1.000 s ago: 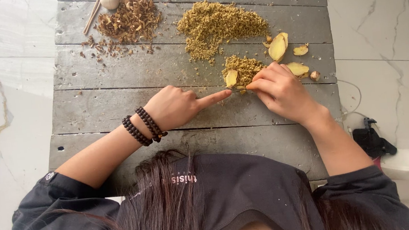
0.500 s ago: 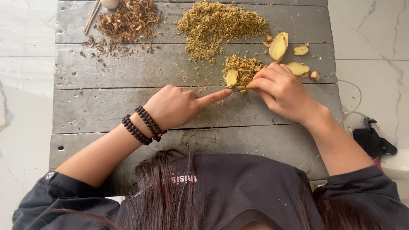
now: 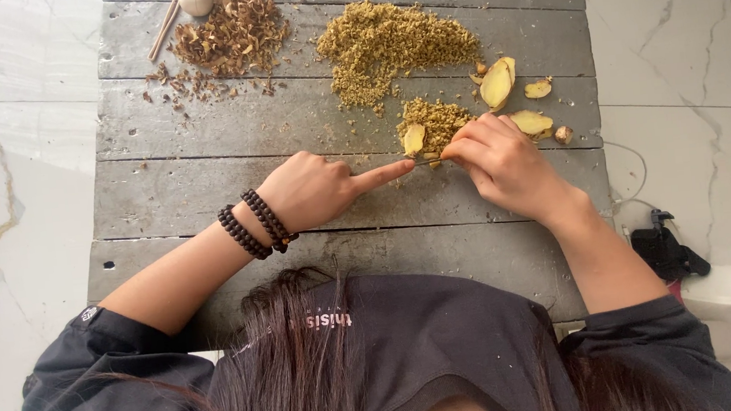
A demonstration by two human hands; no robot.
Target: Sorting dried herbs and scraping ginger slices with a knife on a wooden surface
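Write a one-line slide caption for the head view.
Left hand points its index finger at a pale slice while right hand pinches beside it on a grey plank table.

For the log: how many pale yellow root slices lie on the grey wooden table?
4 slices clearly show: one by the small crumb pile, a large one above the right hand, a small one beside it, one at the knuckles. Others may be hidden.

Hardly anything differs: the right hand (image 3: 505, 165) has crept slightly toward nine o'clock, its fingertips now closer to the left hand (image 3: 315, 188), whose forefinger points at three o'clock.
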